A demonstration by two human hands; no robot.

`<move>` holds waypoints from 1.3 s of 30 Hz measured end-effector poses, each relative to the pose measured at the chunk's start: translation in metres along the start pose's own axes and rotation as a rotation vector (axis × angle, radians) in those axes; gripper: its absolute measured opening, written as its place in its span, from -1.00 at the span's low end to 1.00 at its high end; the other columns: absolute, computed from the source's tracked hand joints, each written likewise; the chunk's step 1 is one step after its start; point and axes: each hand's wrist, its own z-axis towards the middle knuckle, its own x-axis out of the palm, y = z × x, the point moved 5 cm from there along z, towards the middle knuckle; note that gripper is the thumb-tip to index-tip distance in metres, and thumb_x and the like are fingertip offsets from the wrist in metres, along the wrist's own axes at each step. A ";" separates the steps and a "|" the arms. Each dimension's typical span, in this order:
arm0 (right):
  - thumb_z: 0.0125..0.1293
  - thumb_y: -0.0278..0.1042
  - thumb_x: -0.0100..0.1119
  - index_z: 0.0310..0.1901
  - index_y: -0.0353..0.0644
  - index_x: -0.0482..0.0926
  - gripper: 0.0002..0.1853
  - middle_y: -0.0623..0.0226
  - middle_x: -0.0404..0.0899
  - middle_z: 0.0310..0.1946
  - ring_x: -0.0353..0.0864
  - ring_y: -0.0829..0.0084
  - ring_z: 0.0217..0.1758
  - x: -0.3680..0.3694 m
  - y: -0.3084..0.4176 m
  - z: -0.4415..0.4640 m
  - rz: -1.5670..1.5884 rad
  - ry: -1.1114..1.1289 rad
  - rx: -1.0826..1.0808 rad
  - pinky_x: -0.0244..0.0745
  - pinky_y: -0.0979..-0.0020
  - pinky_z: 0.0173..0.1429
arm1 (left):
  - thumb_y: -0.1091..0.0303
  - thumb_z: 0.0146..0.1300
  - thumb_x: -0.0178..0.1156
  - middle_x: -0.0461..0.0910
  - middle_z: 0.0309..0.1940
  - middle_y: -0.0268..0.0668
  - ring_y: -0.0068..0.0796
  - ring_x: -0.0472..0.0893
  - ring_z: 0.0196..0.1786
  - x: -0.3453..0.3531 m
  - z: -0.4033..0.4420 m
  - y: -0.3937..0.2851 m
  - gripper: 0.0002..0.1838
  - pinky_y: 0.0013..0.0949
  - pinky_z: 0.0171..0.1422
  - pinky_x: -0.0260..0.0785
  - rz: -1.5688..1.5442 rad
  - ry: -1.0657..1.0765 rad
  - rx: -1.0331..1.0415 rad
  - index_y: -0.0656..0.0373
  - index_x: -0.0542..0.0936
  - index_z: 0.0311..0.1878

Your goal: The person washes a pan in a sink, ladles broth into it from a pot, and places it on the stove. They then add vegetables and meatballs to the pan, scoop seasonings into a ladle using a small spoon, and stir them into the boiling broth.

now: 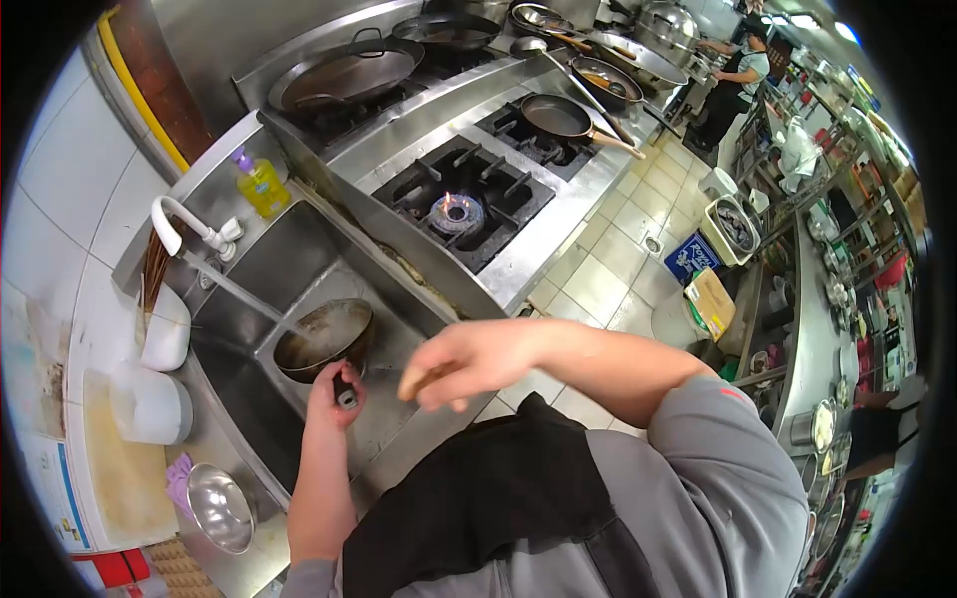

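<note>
My left hand (337,397) is closed around the dark handle of a wok-like pan (327,339). The pan is tilted inside the steel sink (231,374), its inside browned and wet. A stream of water (244,296) runs from the white faucet (171,227) into it. To the right, my right hand (464,364) hangs above the sink's near edge, apart from the pan. Its fingers are loosely bent and apart, with no clear object in them.
A lit burner (457,213) burns on the stove beside the sink. A frying pan (555,116) and large woks (347,75) sit on the stove. Yellow soap bottle (262,185) stands behind the sink; a steel bowl (221,508) is at left. Another person (735,85) stands far off.
</note>
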 end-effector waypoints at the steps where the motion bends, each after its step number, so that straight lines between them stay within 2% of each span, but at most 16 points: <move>1: 0.37 -0.27 0.16 0.06 -0.19 0.59 -0.70 0.39 0.65 -0.23 0.61 0.61 -0.28 -0.014 0.017 -0.029 -0.052 -0.052 -0.096 0.51 0.49 -0.21 | 0.31 0.25 0.14 0.46 -0.59 -0.50 -0.62 0.48 -0.55 0.006 -0.007 0.002 -0.88 -0.48 -0.44 0.34 -0.037 -0.030 0.012 0.10 0.47 -0.36; 3: 0.35 -0.33 0.21 0.04 -0.20 0.60 -0.73 0.38 0.67 -0.27 0.62 0.63 -0.24 -0.060 0.021 -0.081 -0.043 -0.220 -0.183 0.54 0.51 -0.16 | 0.28 0.22 0.17 0.47 -0.57 -0.49 -0.63 0.48 -0.57 0.008 -0.021 0.010 -0.87 -0.50 -0.46 0.34 -0.104 -0.097 0.040 0.11 0.48 -0.34; 5: 0.34 -0.38 0.20 0.00 -0.22 0.63 -0.76 0.37 0.69 -0.26 0.63 0.62 -0.24 -0.129 0.021 -0.132 -0.149 -0.573 -0.330 0.57 0.52 -0.15 | 0.26 0.20 0.19 0.49 -0.55 -0.49 -0.64 0.48 -0.55 0.004 -0.020 0.014 -0.85 -0.51 -0.45 0.34 -0.081 -0.109 0.031 0.12 0.50 -0.30; 8: 0.32 -0.31 0.13 -0.10 -0.23 0.67 -0.76 0.40 0.64 -0.39 0.56 0.62 -0.36 -0.254 -0.011 -0.210 -0.370 -1.057 -0.114 0.52 0.50 -0.25 | 0.27 0.19 0.20 0.53 -0.51 -0.47 -0.65 0.49 -0.54 0.008 -0.019 0.024 -0.84 -0.52 -0.44 0.35 -0.039 -0.173 -0.021 0.11 0.53 -0.25; 11: 0.25 -0.32 0.15 -0.19 -0.21 0.70 -0.79 0.33 0.66 -0.43 0.57 0.59 -0.46 -0.371 -0.076 -0.277 -0.319 -1.338 0.127 0.50 0.49 -0.31 | 0.27 0.21 0.18 0.52 -0.53 -0.50 -0.67 0.46 -0.58 0.005 -0.013 0.041 -0.87 -0.53 -0.50 0.35 -0.044 -0.330 0.047 0.07 0.54 -0.25; 14: 0.21 -0.29 0.16 -0.18 -0.17 0.71 -0.77 0.22 0.71 -0.36 0.68 0.41 -0.36 -0.487 -0.164 -0.332 -0.330 -1.471 0.311 0.56 0.37 -0.20 | 0.20 0.26 0.14 0.50 -0.54 -0.53 -0.67 0.46 -0.60 0.002 -0.009 0.056 -0.86 -0.51 -0.57 0.33 0.092 -0.394 0.104 0.04 0.53 -0.28; 17: 0.17 -0.27 0.14 -0.16 -0.11 0.72 -0.74 0.14 0.71 -0.24 0.70 0.17 -0.18 -0.553 -0.208 -0.353 -0.702 -1.479 0.567 0.57 0.25 -0.03 | 0.19 0.30 0.12 0.58 -0.47 -0.46 -0.56 0.56 -0.50 -0.004 -0.006 0.055 -0.83 -0.42 -0.50 0.41 0.196 -0.451 0.166 0.05 0.56 -0.22; 19: 0.16 -0.25 0.21 -0.14 -0.09 0.71 -0.74 0.12 0.70 -0.19 0.69 0.15 -0.11 -0.586 -0.245 -0.351 -0.692 -1.423 0.654 0.55 0.24 0.05 | 0.18 0.33 0.10 0.65 -0.39 -0.37 -0.43 0.65 -0.38 0.014 0.000 0.062 -0.79 -0.31 -0.40 0.52 0.379 -0.565 0.303 0.08 0.59 -0.14; 20: 0.15 -0.24 0.24 -0.13 -0.08 0.71 -0.74 0.12 0.70 -0.16 0.68 0.14 -0.08 -0.607 -0.254 -0.354 -0.700 -1.405 0.696 0.54 0.24 0.09 | 0.19 0.35 0.08 0.69 -0.24 -0.24 -0.23 0.70 -0.20 0.032 0.001 0.070 -0.71 -0.15 -0.17 0.60 0.147 -0.568 0.338 0.16 0.60 -0.03; 22: 0.16 -0.17 0.29 0.02 -0.11 0.65 -0.61 0.05 0.65 -0.03 0.61 0.10 0.09 -0.613 -0.246 -0.352 -0.741 -1.356 0.768 0.48 0.23 0.20 | 0.21 0.35 0.07 0.69 -0.18 -0.18 -0.19 0.70 -0.14 0.105 -0.010 0.086 -0.69 -0.07 -0.03 0.59 0.247 -0.482 0.339 0.22 0.61 -0.01; 24: 0.18 -0.13 0.30 0.09 -0.18 0.59 -0.53 0.02 0.62 0.02 0.59 0.08 0.13 -0.628 -0.247 -0.348 -0.771 -1.348 0.789 0.46 0.23 0.23 | 0.23 0.33 0.10 0.69 -0.17 -0.20 -0.25 0.70 -0.16 0.113 -0.004 0.084 -0.70 -0.12 -0.07 0.60 0.253 -0.461 0.297 0.21 0.62 -0.02; 28: 0.13 -0.33 0.18 -0.03 -0.21 0.63 -0.65 0.03 0.65 -0.04 0.64 0.06 0.04 -0.657 -0.260 -0.333 -0.786 -1.119 0.849 0.54 0.20 0.12 | 0.22 0.33 0.11 0.69 -0.17 -0.20 -0.25 0.70 -0.16 0.108 0.003 0.073 -0.70 -0.13 -0.08 0.61 0.354 -0.498 0.263 0.20 0.61 -0.02; 29: 0.12 -0.38 0.18 -0.02 -0.22 0.63 -0.64 0.01 0.66 -0.05 0.65 0.06 0.02 -0.668 -0.267 -0.330 -0.841 -1.148 0.836 0.56 0.20 0.10 | 0.22 0.33 0.11 0.69 -0.17 -0.20 -0.25 0.70 -0.16 0.108 0.007 0.071 -0.70 -0.13 -0.08 0.61 0.375 -0.504 0.256 0.20 0.61 -0.02; 35: 0.09 -0.41 0.15 -0.06 -0.28 0.64 -0.66 -0.03 0.65 -0.05 0.66 0.08 0.01 -0.706 -0.320 -0.319 -0.936 -1.037 0.867 0.56 0.19 0.08 | 0.22 0.32 0.12 0.69 -0.17 -0.20 -0.26 0.70 -0.16 0.091 0.005 0.057 -0.70 -0.13 -0.09 0.61 0.511 -0.505 0.215 0.20 0.61 -0.02; 37: 0.07 -0.36 0.22 -0.02 -0.29 0.62 -0.60 -0.05 0.64 -0.05 0.65 0.07 0.03 -0.694 -0.291 -0.318 -0.939 -0.995 0.821 0.54 0.19 0.10 | 0.22 0.32 0.12 0.69 -0.17 -0.20 -0.27 0.70 -0.16 0.079 0.003 0.059 -0.70 -0.14 -0.09 0.61 0.527 -0.522 0.203 0.20 0.61 -0.02; 39: 0.07 -0.29 0.26 -0.02 -0.26 0.57 -0.59 -0.06 0.64 -0.09 0.62 0.05 0.06 -0.704 -0.274 -0.336 -0.933 -1.284 0.625 0.48 0.15 0.14 | 0.22 0.32 0.12 0.69 -0.17 -0.20 -0.27 0.70 -0.16 0.070 0.002 0.057 -0.70 -0.14 -0.10 0.61 0.537 -0.533 0.199 0.20 0.61 -0.02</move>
